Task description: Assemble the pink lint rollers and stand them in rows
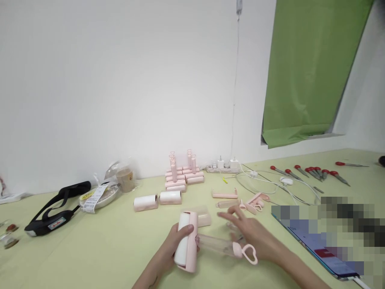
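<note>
My left hand (pixel 177 240) is wrapped round a lint roller (pixel 182 245) with a white sticky roll and a pink frame. Its see-through pink handle (pixel 216 244) points right and ends in a heart-shaped loop. Just behind that handle, my right hand (pixel 248 228) is spread with fingers apart, slightly blurred; a clear part is partly hidden beneath it. A translucent pink cover (pixel 203 216) lies behind the roller. Beyond my right hand are a pink frame piece (pixel 225 194), another clear handle (pixel 229 204) and a jumble of pink parts (pixel 257 202).
Two white rolls (pixel 171 197) lie at centre left; finished-looking pink rollers (pixel 177 178) are stacked by the wall. A power strip (pixel 222 169) with cables, several red-handled tools (pixel 315 171) and a phone (pixel 315 245) occupy the right. A black strap (pixel 57 208) and food container (pixel 105 196) sit left.
</note>
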The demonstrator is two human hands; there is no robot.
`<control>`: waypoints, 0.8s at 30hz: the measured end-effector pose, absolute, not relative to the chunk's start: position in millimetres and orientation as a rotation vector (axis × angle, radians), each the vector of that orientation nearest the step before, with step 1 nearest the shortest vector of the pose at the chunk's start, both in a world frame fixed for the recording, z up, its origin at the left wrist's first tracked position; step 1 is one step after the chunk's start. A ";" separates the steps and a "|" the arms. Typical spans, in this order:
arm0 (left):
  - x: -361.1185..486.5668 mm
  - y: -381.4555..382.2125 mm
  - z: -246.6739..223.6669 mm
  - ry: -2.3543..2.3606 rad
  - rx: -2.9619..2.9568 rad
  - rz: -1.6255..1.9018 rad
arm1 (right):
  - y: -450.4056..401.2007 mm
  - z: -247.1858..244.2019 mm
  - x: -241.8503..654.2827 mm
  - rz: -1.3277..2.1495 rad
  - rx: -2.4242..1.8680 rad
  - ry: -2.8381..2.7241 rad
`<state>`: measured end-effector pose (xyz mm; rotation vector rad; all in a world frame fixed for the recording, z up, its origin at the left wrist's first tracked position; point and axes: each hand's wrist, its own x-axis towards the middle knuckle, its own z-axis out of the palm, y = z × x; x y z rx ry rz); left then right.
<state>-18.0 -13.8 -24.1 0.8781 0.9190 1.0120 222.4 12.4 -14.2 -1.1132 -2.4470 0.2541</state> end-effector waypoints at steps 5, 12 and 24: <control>-19.3 -10.2 -27.8 1.120 1.161 1.116 | 4.1 -6.3 244.6 0.301 -1.303 -2.164; -6.2 -17.8 -24.7 1.296 1.622 1.061 | -39.1 10.7 194.4 0.281 -1.247 -2.259; -3.8 -20.0 -28.4 1.285 1.734 1.072 | -47.3 28.5 184.8 0.076 -1.195 -2.335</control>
